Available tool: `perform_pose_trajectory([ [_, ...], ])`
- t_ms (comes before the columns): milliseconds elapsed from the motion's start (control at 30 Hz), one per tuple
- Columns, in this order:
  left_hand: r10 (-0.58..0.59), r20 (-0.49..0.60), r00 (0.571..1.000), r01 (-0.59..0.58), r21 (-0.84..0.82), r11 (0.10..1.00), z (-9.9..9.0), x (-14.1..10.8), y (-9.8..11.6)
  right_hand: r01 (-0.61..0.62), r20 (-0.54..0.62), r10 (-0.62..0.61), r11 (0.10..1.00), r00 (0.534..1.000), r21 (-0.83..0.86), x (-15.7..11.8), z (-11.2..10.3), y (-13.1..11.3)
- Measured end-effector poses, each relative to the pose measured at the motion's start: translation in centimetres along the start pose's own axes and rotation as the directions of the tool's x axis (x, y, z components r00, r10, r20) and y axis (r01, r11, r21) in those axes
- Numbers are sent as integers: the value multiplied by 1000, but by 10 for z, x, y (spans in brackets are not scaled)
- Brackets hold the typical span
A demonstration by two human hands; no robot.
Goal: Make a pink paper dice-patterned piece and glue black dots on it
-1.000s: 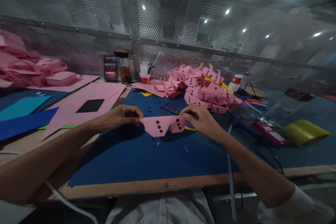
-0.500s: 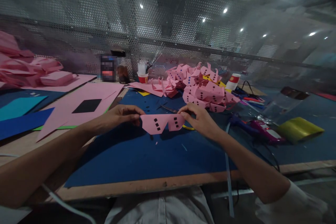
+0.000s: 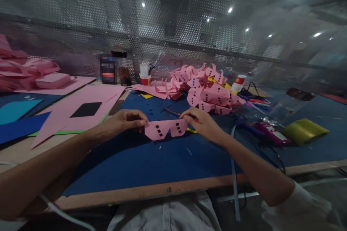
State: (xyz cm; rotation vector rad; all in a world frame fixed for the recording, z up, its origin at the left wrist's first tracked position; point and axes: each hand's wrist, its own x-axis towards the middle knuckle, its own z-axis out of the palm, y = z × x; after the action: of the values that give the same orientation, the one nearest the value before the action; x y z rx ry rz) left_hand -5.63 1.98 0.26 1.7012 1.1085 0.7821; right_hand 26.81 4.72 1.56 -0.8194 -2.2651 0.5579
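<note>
A pink paper piece (image 3: 154, 130), cut like a pair of glasses with a notch at its lower middle, hangs above the blue table mat (image 3: 151, 166). Two short rows of black squares mark its front. My left hand (image 3: 130, 120) pinches its left top corner between thumb and fingers. At the right top corner, my right hand (image 3: 196, 121) pinches it the same way. Behind the paper, scissors (image 3: 172, 111) lie on the mat, with part of a yellow handle showing below my right hand.
Pink folded papers (image 3: 214, 95) are heaped at the back, beside paper cups (image 3: 145, 79). Pink sheets (image 3: 89, 97) and blue sheets (image 3: 21, 126) lie left. A magenta tool (image 3: 272, 133), yellow roll (image 3: 306, 131) and clear container (image 3: 292, 106) are at right.
The pink paper has tilted a little, its right side higher and turned more to the front. Both hands still hold it. The whole view has shifted slightly.
</note>
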Motion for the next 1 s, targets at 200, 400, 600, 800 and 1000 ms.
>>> perform_pose_trajectory([
  [200, 1, -2, 1000, -1, 12, 1000, -3, 0, 3, -44, 27, 43, 998, 999, 36, 1, 1, 4],
  [400, -4, 15, 1000, 4, 15, 1000, -5, 0, 3, -60, 51, 58, 997, 997, 41, 0, 1, -1],
  [600, 4, -3, 1000, -3, 29, 1000, -5, -3, 10, -86, 76, 76, 988, 994, 128, -1, 0, 1],
  [800, 1, -6, 1000, -1, 3, 1000, -6, -2, 9, -119, 94, 110, 988, 990, 100, -1, 1, 1],
  [1000, -5, -14, 1000, 5, 8, 1000, -7, -1, 7, -71, 65, 68, 996, 996, 57, -1, 4, 4],
])
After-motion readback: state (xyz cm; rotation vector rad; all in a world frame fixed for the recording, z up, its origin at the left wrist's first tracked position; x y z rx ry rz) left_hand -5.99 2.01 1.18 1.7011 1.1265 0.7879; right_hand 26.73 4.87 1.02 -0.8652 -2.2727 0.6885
